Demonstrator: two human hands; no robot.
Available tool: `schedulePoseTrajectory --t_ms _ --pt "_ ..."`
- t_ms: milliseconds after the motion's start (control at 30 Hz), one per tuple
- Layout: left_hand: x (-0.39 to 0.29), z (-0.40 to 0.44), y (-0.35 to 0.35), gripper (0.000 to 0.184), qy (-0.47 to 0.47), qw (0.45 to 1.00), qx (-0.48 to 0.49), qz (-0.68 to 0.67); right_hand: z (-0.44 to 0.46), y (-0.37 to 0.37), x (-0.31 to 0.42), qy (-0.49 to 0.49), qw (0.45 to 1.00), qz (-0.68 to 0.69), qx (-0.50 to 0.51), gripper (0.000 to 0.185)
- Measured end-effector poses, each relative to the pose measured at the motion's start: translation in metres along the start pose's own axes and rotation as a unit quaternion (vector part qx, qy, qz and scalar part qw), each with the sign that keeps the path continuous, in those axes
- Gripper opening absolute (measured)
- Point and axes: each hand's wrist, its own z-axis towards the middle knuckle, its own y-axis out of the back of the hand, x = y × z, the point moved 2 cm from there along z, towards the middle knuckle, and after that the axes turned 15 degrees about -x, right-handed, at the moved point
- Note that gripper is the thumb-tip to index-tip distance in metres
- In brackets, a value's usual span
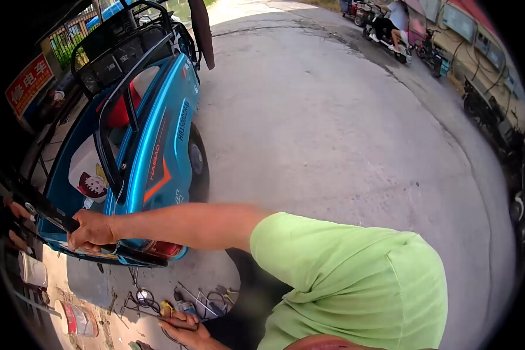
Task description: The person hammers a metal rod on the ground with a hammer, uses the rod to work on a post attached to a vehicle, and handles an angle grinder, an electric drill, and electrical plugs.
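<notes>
1. Red rectangular signboard with white characters (pixel 29 84), far left: reads 修电车.
2. Clear-sided bucket with a red-and-white label (pixel 76 321), near left: print not legible.
3. Black metal bar (pixel 53 216), left, across the rear of a cargo bed: right hand (pixel 91 230) wrapped fully round it, arm outstretched. Judgement: a full wrap and straight wrist should steady it best; keep knuckles clear of the bed's edge.
4. Black panel with pale characters (pixel 112 64), far left: partly legible, the second looks like 宝.
5. Blue metal cargo vehicle (pixel 135 182), left, beyond the right hand: side reads HAIBAO, then a code beginning HB1500, ending unclear.
6. Dark slender item (pixel 174 322), near, left of centre: left hand (pixel 192 332) has its fingers closed on it; exact kind uncertain. Judgement: hold it lightly, tip away from the body.
7. Loose metal hand tools (pixel 198 300), on the ground just beyond the left hand: no markings readable.
</notes>
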Motion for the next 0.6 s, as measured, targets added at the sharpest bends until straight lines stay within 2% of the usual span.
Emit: schedulePoseTrajectory --t_ms 67,100,200,300,367,400,500,567,600 --pt "0.009 0.018 0.015 0.049 0.030 0.999 0.018 0.006 -0.001 0.000 0.002 -0.011 1.000 0.002 -0.006 0.019" --pt "0.007 0.019 0.013 0.048 0.049 0.997 0.063 0.012 -0.002 0.001 0.003 -0.006 1.000 -0.006 -0.012 0.019" --pt "0.003 0.006 0.009 0.036 0.016 0.998 0.040 0.035 -0.004 0.001 0.007 -0.001 1.000 -0.019 -0.020 0.019" --pt "0.032 0.005 0.008 0.053 0.049 0.998 0.003 0.029 -0.005 0.002 0.006 -0.009 1.000 -0.012 -0.028 0.020" --pt "0.032 0.002 0.009 0.053 0.067 0.996 0.040 0.047 -0.004 0.003 0.006 -0.002 1.000 -0.015 -0.003 0.023" --pt "0.027 -0.004 0.006 0.051 0.038 0.996 0.066 0.055 -0.002 0.005 0.002 0.013 0.999 -0.025 0.016 0.026" --pt "0.009 -0.015 -0.003 0.051 -0.076 0.991 0.072 0.084 -0.003 0.001 0.010 -0.040 0.998 -0.049 0.000 0.024" --pt "-0.003 -0.014 0.000 0.052 -0.069 0.988 0.077 0.117 -0.001 0.004 0.003 0.010 0.997 -0.070 0.010 0.026" --pt "-0.004 -0.012 0.004 0.053 -0.067 0.986 0.090 0.121 0.001 0.006 0.003 -0.002 0.997 -0.061 0.041 0.029"
